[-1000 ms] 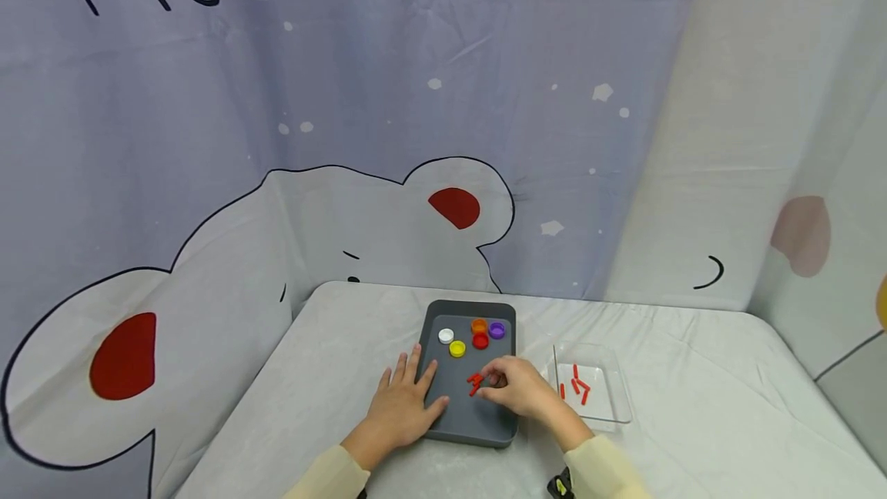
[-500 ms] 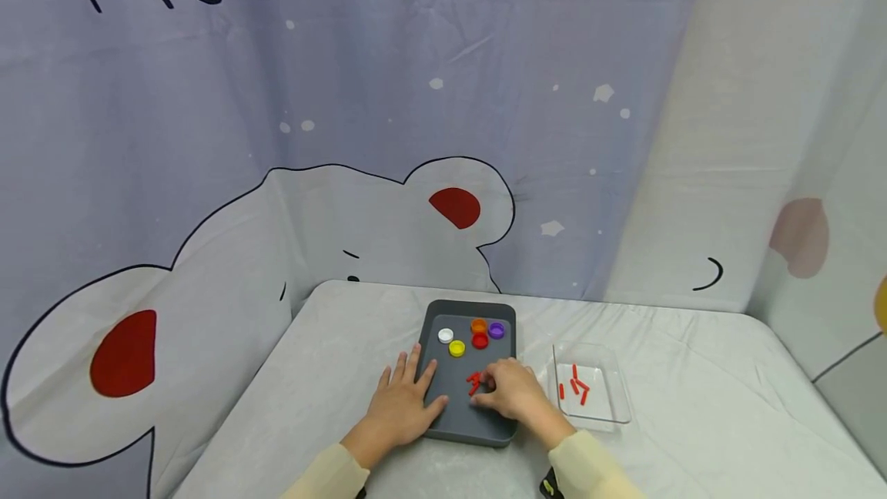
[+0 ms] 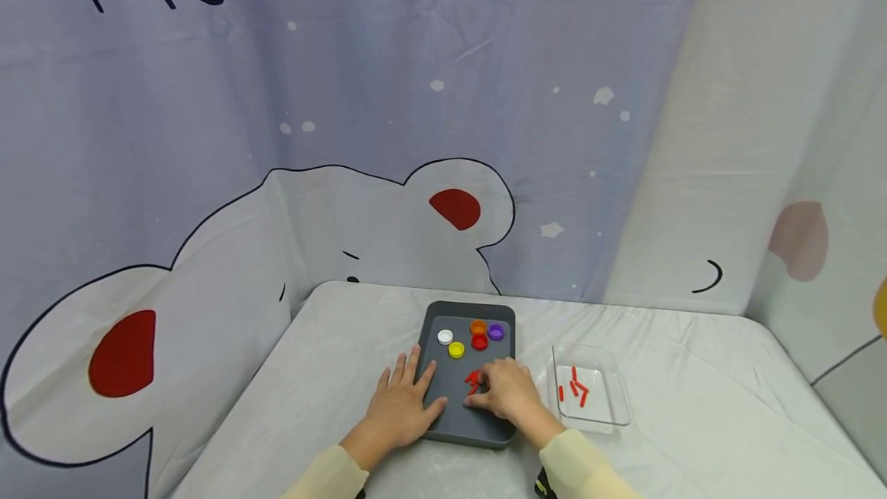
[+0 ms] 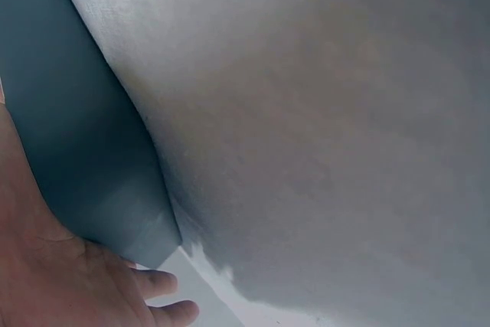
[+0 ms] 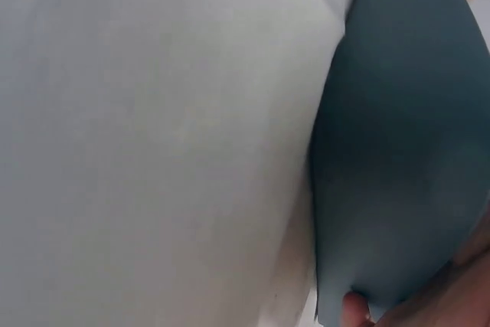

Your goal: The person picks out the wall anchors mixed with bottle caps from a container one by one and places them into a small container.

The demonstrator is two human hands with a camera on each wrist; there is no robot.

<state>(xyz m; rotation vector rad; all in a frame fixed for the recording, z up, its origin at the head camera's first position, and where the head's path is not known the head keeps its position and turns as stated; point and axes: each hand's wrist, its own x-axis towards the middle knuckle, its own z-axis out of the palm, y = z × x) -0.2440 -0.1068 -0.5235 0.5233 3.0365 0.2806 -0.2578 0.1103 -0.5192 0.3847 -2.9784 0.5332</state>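
A grey rectangular tray (image 3: 467, 426) lies on the white-covered table. My left hand (image 3: 398, 406) rests over its left rim with straight, spread fingers; in the left wrist view this hand (image 4: 69, 281) shows beside the tray's grey side. My right hand (image 3: 509, 391) reaches over the right rim, with bent fingers and thumb right at a small heap of short red sticks (image 3: 473, 378). Those fingers partly cover the heap, and I cannot tell whether they pinch a stick. In the right wrist view only part of the right hand (image 5: 452, 300) appears, at the lower right corner.
Farther up the tray are small round caps: white (image 3: 445, 337), yellow (image 3: 456, 349), orange (image 3: 478, 327), red (image 3: 480, 342) and purple (image 3: 496, 332). A clear plastic box (image 3: 610, 414) right of the tray holds several loose red sticks (image 3: 580, 387). A printed curtain (image 3: 374, 98) hangs behind the table.
My right hand has shifted slightly left, its thumb and fingers coming closer around the red sticks. My left hand stays in place, and the sticks in the clear box look the same.
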